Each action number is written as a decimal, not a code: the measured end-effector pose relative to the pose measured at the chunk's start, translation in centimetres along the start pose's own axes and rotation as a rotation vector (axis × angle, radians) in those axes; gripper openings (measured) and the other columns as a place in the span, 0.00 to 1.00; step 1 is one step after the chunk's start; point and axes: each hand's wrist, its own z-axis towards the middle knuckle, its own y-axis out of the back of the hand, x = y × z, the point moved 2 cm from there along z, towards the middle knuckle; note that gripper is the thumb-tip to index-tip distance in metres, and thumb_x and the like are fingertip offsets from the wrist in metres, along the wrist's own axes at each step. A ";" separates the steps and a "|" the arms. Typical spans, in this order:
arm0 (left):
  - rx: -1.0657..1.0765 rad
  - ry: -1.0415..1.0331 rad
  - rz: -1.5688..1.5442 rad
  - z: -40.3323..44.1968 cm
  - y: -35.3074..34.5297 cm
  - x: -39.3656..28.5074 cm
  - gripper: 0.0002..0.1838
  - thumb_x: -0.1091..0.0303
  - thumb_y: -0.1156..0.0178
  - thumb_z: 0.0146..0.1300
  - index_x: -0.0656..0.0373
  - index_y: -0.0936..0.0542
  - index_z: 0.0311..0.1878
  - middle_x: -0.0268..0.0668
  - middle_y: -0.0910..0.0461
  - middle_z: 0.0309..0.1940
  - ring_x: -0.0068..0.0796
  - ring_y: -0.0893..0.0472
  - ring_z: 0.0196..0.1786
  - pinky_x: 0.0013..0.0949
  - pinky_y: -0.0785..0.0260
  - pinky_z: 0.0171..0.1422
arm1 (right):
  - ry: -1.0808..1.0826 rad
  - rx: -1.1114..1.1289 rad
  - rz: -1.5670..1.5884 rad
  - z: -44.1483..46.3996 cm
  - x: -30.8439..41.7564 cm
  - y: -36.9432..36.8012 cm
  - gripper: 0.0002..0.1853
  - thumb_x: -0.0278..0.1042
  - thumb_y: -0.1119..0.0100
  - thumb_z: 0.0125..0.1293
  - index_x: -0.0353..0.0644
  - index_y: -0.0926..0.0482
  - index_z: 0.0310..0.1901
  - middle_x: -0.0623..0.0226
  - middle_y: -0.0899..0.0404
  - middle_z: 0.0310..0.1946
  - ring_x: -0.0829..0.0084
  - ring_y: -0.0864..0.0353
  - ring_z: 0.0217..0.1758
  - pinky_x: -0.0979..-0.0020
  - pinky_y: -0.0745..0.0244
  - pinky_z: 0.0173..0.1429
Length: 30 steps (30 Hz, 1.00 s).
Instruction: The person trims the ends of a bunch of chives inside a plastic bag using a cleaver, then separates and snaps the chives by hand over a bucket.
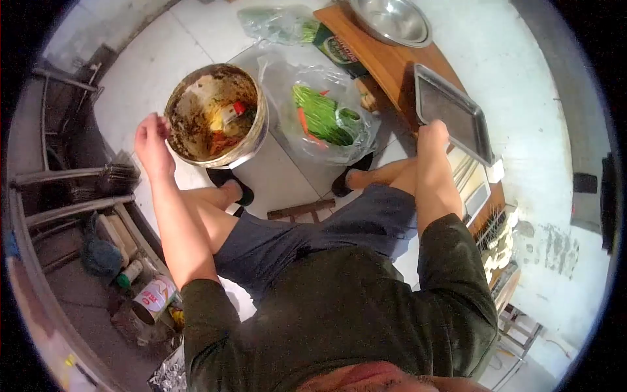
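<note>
Beside the left rim of a large stained pot [253, 140], my left hand [153, 137] is raised with loosely bent fingers and nothing visible in it. Inside the pot lie yellow and orange food bits [219, 121] and a small red-topped item [239, 107]. My right hand [433, 135] is closed at the lower left edge of a grey metal tray [454, 111], which leans tilted on the right. Between my hands, a clear plastic bag [277, 85] holds green stalks [317, 114] and orange-red pieces [303, 124].
A wooden bench [385, 65] at the upper right bears a metal bowl [395, 21]. Another bag of greens [274, 25] lies at the top. Skewers [490, 225] are at the right. A metal rack [72, 173] with a can [154, 299] stands at the left.
</note>
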 end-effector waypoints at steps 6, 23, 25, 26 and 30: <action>0.038 -0.074 0.256 0.8 -1.4 0.3 0.11 0.64 0.40 0.67 0.64 0.22 0.42 0.33 0.20 0.32 0.19 0.24 0.35 0.23 0.32 0.44 | -0.275 0.124 0.616 4.4 1.5 -5.9 0.13 0.41 0.37 0.59 0.43 0.18 0.41 0.67 0.22 0.38 0.69 0.24 0.40 0.67 0.29 0.38; 0.217 -0.162 0.619 0.3 -5.9 0.2 0.10 0.67 0.40 0.67 0.66 0.21 0.45 0.31 0.21 0.35 0.16 0.26 0.38 0.21 0.33 0.45 | 1.357 0.756 0.435 -22.5 22.9 -25.3 0.25 0.41 0.47 0.63 0.42 0.28 0.61 0.51 0.23 0.54 0.50 0.23 0.52 0.55 0.27 0.55; 0.222 -0.156 0.615 0.2 -5.7 0.1 0.10 0.69 0.39 0.67 0.66 0.21 0.45 0.31 0.21 0.36 0.16 0.26 0.38 0.20 0.33 0.45 | 1.249 0.902 0.407 -21.3 24.0 -24.6 0.23 0.39 0.46 0.61 0.41 0.25 0.58 0.50 0.21 0.50 0.51 0.21 0.49 0.56 0.26 0.53; 0.215 -0.144 0.605 0.2 -5.5 0.2 0.09 0.70 0.39 0.66 0.65 0.21 0.45 0.31 0.21 0.36 0.16 0.25 0.38 0.20 0.33 0.44 | 1.141 0.908 0.453 -19.5 24.6 -24.5 0.22 0.38 0.45 0.60 0.39 0.23 0.55 0.48 0.20 0.47 0.52 0.20 0.48 0.57 0.25 0.52; 0.183 -0.138 0.611 0.3 -5.8 -0.1 0.09 0.72 0.39 0.66 0.65 0.21 0.45 0.31 0.20 0.36 0.16 0.25 0.38 0.20 0.33 0.44 | 0.565 0.500 0.833 -11.6 25.7 -23.0 0.18 0.38 0.42 0.59 0.37 0.22 0.48 0.47 0.20 0.43 0.52 0.20 0.47 0.55 0.25 0.49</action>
